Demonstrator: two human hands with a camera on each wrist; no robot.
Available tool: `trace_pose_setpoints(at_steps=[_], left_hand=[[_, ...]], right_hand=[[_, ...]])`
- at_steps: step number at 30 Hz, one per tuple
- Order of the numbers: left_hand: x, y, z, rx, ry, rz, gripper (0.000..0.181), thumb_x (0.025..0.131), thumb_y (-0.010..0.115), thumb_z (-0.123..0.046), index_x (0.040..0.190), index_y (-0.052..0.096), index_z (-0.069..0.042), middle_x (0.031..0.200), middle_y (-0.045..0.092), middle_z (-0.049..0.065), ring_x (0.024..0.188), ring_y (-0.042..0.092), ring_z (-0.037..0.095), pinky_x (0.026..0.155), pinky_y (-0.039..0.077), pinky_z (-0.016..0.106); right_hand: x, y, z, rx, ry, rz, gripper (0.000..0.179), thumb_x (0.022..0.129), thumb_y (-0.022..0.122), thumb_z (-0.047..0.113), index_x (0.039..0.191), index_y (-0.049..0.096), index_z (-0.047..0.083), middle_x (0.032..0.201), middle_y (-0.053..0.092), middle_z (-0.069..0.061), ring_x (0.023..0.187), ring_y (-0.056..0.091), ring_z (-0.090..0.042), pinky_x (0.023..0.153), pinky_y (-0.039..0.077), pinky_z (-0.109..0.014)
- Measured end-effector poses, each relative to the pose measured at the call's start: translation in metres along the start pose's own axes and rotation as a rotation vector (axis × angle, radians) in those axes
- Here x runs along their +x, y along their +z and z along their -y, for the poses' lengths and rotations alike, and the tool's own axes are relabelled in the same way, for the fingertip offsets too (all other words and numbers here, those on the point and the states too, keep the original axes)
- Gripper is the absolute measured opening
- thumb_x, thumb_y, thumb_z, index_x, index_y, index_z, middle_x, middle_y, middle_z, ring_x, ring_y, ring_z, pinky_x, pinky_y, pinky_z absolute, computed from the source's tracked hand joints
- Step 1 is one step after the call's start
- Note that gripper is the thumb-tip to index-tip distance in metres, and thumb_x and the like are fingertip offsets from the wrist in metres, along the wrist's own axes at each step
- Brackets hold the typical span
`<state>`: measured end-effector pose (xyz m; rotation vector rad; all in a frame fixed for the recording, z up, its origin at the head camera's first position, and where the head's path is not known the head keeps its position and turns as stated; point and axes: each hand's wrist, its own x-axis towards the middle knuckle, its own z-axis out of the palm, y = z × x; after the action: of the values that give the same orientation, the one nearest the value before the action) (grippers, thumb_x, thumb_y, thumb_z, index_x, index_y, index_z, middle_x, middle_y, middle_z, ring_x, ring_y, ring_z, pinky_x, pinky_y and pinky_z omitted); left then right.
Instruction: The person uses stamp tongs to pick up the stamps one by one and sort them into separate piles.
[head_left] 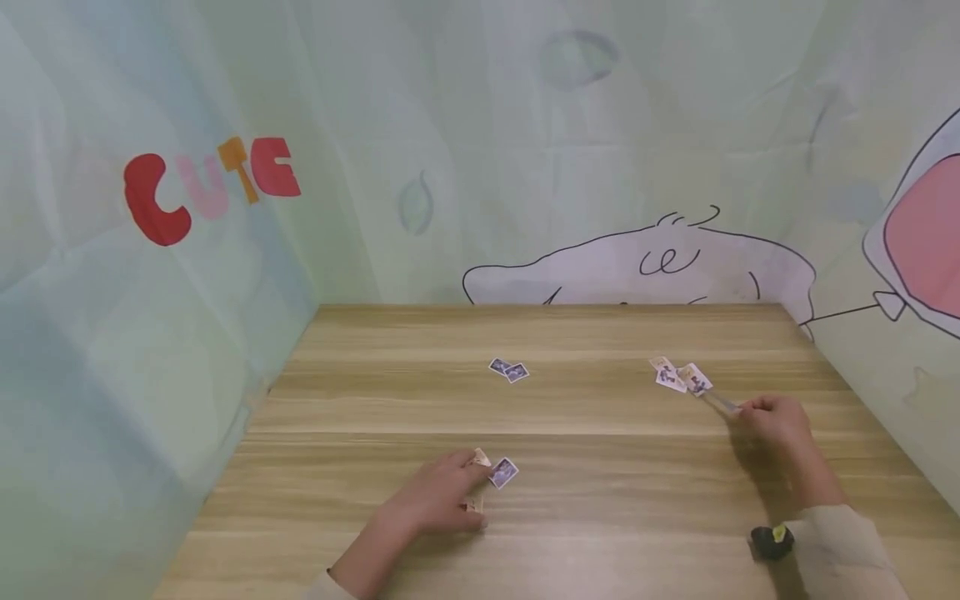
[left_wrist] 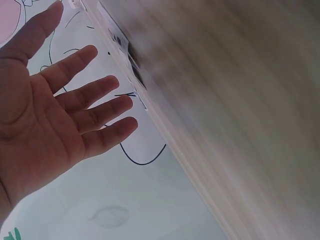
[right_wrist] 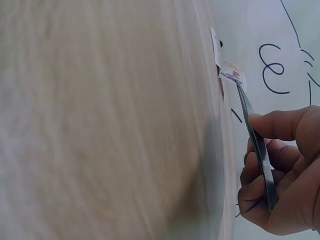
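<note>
My right hand (head_left: 776,421) pinches a pair of metal tweezers (right_wrist: 260,150) between thumb and fingers. The tweezers' tips meet a small stamp (head_left: 695,380) with a printed picture, beside two more overlapping stamps (head_left: 670,378) at the back right. In the right wrist view, the stamp (right_wrist: 231,73) at the tips is tilted. My left hand (head_left: 435,496) is spread low over the table, its fingers extended in the left wrist view. It partly hides a pale stamp (head_left: 480,457) and another pale stamp (head_left: 474,505). Just past its fingertips lies a bluish stamp (head_left: 504,472).
Two overlapping bluish stamps (head_left: 509,370) lie toward the back of the wooden table (head_left: 600,500). A dark round object with a yellow-green mark (head_left: 772,542) is by the right sleeve (head_left: 843,550). Printed cloth (head_left: 420,125) hangs along the table's back and sides.
</note>
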<state>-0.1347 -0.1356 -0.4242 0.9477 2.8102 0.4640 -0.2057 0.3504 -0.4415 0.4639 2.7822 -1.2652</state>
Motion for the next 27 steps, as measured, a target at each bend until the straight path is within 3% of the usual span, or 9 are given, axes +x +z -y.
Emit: trace_pose_setpoints(at_steps=[5, 13, 27], left_hand=[[-0.001, -0.002, 0.002, -0.034, -0.031, 0.018, 0.058, 0.071, 0.076, -0.032, 0.122, 0.059, -0.009, 0.127, 0.051, 0.017, 0.113, 0.049, 0.033, 0.094, 0.039, 0.049], [0.001, 0.0, 0.001, -0.04, -0.029, 0.045, 0.062, 0.07, 0.076, -0.035, 0.124, 0.059, -0.009, 0.116, 0.054, 0.009, 0.102, 0.052, 0.023, 0.089, 0.044, 0.041], [0.005, 0.002, 0.0, -0.017, -0.071, 0.08, 0.064, 0.068, 0.078, -0.037, 0.123, 0.06, -0.011, 0.112, 0.054, 0.006, 0.1, 0.052, 0.021, 0.089, 0.043, 0.039]], right_hand=[[0.002, -0.001, -0.001, -0.026, -0.019, 0.025, 0.024, 0.084, 0.055, 0.011, 0.09, 0.061, -0.011, 0.082, 0.055, -0.013, 0.075, 0.046, -0.027, 0.06, 0.037, -0.033], [-0.001, -0.002, -0.002, -0.081, -0.048, 0.066, 0.025, 0.082, 0.059, 0.013, 0.088, 0.062, -0.011, 0.071, 0.055, -0.006, 0.066, 0.047, -0.021, 0.056, 0.039, -0.032], [-0.009, -0.001, -0.005, -0.043, -0.024, 0.073, 0.026, 0.083, 0.058, 0.012, 0.089, 0.061, -0.013, 0.075, 0.056, -0.007, 0.07, 0.048, -0.021, 0.059, 0.039, -0.031]])
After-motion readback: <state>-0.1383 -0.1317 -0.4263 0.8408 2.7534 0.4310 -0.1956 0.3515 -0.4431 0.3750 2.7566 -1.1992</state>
